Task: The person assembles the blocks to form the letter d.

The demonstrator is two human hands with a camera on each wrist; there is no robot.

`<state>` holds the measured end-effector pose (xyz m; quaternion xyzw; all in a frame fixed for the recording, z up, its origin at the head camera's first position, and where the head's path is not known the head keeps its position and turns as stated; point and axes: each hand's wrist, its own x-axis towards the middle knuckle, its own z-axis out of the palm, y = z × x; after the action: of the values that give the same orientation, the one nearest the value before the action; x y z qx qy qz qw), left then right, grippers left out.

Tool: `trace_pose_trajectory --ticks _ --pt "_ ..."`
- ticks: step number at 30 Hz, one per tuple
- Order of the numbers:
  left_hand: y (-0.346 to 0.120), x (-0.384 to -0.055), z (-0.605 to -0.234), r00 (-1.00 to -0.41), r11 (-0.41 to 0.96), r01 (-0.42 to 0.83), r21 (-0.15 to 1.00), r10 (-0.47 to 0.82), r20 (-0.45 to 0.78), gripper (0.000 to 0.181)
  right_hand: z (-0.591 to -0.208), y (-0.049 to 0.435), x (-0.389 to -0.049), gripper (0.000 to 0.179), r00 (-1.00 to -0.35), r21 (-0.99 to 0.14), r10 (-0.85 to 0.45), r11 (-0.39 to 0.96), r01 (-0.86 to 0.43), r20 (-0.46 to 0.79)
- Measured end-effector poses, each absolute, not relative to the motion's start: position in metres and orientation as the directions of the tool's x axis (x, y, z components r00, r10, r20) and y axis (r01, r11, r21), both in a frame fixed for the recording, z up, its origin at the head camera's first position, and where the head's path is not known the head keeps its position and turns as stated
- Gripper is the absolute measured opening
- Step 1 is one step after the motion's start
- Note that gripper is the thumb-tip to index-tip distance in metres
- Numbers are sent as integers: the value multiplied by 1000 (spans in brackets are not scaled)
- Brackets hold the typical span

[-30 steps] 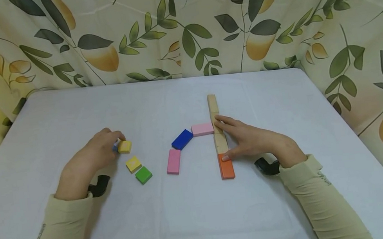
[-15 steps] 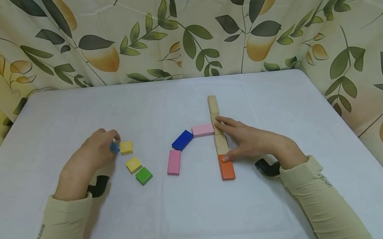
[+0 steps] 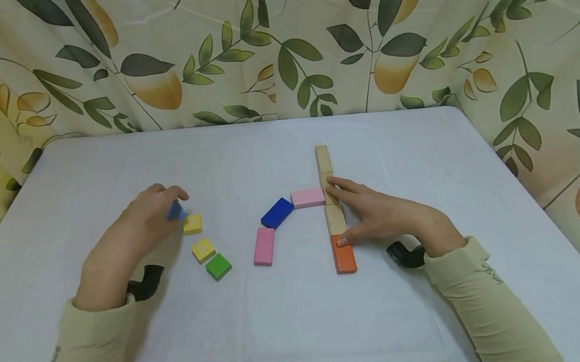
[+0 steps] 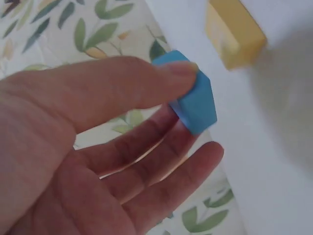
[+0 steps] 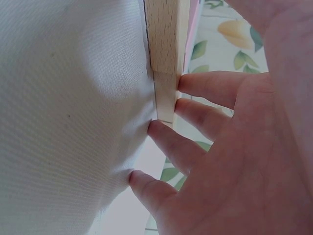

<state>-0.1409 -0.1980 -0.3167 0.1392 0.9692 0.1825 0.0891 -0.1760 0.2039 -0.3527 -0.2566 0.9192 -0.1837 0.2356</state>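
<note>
My left hand (image 3: pixel 137 234) pinches a light blue block (image 4: pixel 198 105) between thumb and fingers. The block is just beyond a yellow block (image 3: pixel 192 224) at the left of the table. A second yellow block (image 3: pixel 203 250) and a green block (image 3: pixel 218 267) lie nearer to me. My right hand (image 3: pixel 387 211) rests at a straight column of plain wooden blocks (image 3: pixel 323 159). Its fingertips touch the wood's side in the right wrist view, and in the head view its thumb touches the orange block (image 3: pixel 344 258) at the column's near end.
A pink block (image 3: pixel 307 198) abuts the column's left side. From it a dark blue block (image 3: pixel 277 213) and another pink block (image 3: pixel 264 246) curve toward me. A white cloth covers the table (image 3: pixel 297 335), and a leaf-patterned curtain (image 3: pixel 231 44) hangs behind.
My left hand has come away from the far yellow block, which turned slightly, and has moved a little farther from me with the light blue block. The right hand has stayed put.
</note>
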Motion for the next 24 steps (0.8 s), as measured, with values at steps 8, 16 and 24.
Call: trace_pose_trajectory --ticks 8,16,24 --pt "-178 -132 -308 -919 851 304 428 381 -105 43 -353 204 -176 111 -756 -453 -558 802 -388 -341" --pt "-157 -126 -306 -900 849 285 445 397 -179 42 -352 204 -175 110 -757 -455 -557 803 -386 -341" --pt "-138 -120 -311 -853 828 355 434 477 -212 42 -354 205 -176 109 -758 -449 -564 799 -400 -327"
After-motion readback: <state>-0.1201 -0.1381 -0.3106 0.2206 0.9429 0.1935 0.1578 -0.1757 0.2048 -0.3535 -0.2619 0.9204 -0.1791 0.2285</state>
